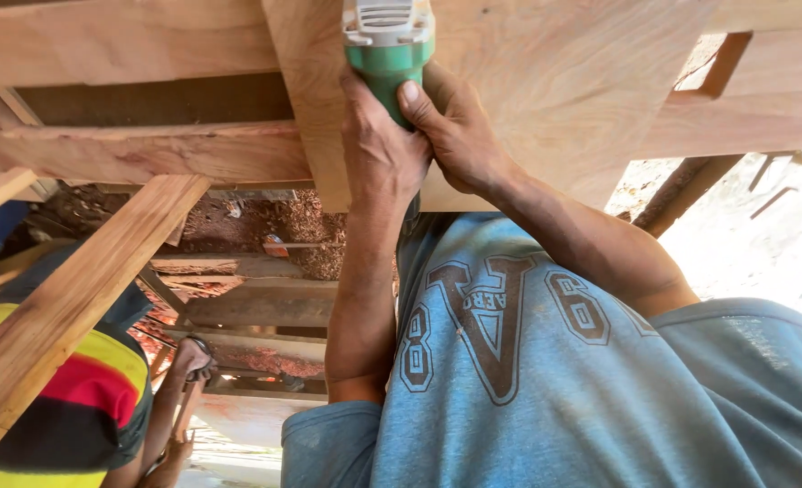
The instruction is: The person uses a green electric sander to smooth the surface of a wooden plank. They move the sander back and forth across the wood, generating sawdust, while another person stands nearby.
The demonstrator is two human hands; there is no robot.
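- Head view: green power tool [387,54], green body with a grey vented end cap, sits at the top centre of the frame. Its upper part is cut off by the frame edge, so the working end is not visible.
- Tool lies over a broad pale wooden panel [546,90]. Contact between them cannot be confirmed.
- Left hand [378,154] is wrapped tight round the lower green body, with the forearm running straight down toward the chest.
- Right hand [460,136] is closed on the same body from the other side, thumb laid up along the green housing. The two hands touch each other.
- Blue printed T-shirt [528,380] of the wearer fills the lower right.
- Panel is part of a wooden frame: a horizontal rail [148,154] runs to its left, and a slanted plank [75,298] runs down toward the lower left corner.
- More planks [256,307] are stacked below the frame, with wood shavings [306,226] just above them.
- A second person in a yellow, red and black striped shirt [84,398] is at the lower left. Their hand [188,357] is near the stacked planks, well apart from the tool.
- Pale ground [763,244] is at the right edge.
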